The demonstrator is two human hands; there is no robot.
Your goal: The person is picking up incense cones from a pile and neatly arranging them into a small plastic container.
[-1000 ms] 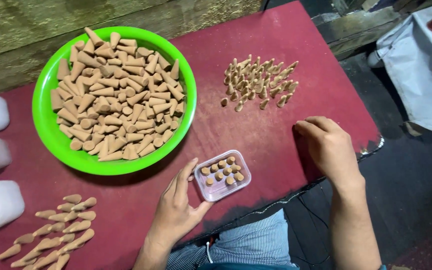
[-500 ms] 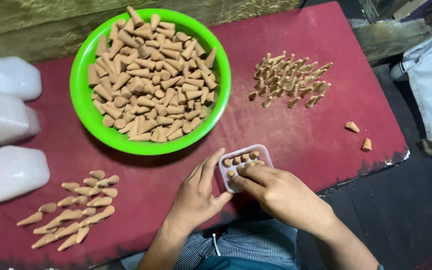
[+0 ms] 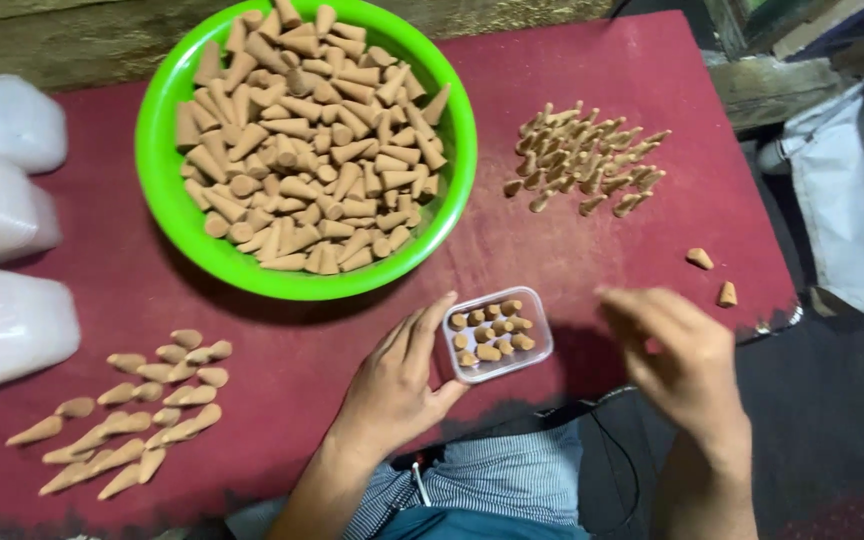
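So there's a little clear box (image 3: 498, 335) sitting near the front edge of the bench (image 3: 572, 70), packed with small tan cones standing on end. The left hand (image 3: 392, 385) is right against the box's left side, thumb at its near corner and fingers spread up along the edge, so the grip is loose and open, more steadying than clamping. The right hand (image 3: 677, 355) hangs just to the right of the box, not touching it, a bit motion-blurred, fingers curled and pointing left; can't tell if that grip has a cone in it or not. Just past that hand, two loose cones (image 3: 712, 276) lie near the bench's right edge. Further back on the right there's a small cone pile (image 3: 584, 160), thin little ones all bunched together. Behind the box, a big green bowl (image 3: 167, 190) is heaped with fatter cones. Over at front left, a scatter of long cones (image 3: 137, 410) lies flat on the red cover, and along the left edge there are three white plastic packs (image 3: 2, 210). A grey bag (image 3: 857, 200) sits off the bench to the right.
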